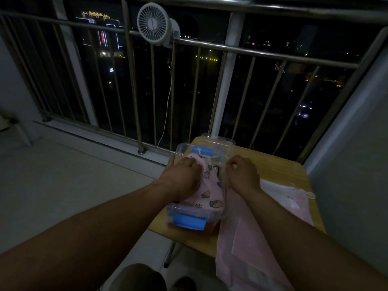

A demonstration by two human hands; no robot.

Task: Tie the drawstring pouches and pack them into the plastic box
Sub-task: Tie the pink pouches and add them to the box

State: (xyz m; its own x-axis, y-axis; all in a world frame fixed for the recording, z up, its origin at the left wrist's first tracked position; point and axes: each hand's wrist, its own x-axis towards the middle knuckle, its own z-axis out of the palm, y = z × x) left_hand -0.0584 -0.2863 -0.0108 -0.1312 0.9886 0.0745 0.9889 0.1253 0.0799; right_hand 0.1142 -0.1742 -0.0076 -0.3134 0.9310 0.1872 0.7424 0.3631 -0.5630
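A clear plastic box (184,149) with blue clips stands on a small wooden table (279,164). A pink printed drawstring pouch (210,190) lies in the box, its cream cord (214,157) near the far end. My left hand (182,175) presses on the pouch's left side with curled fingers. My right hand (243,173) is at the box's right rim, fingers curled; what it pinches is unclear. A plain pink pouch (241,238) lies right of the box, under my right forearm, and hangs off the table's front edge.
Another pale pouch (294,196) with a cord lies at the table's right side. A metal railing (210,47) with a white fan (153,24) and its hanging cable stands just behind the table. A grey wall (357,143) is at the right.
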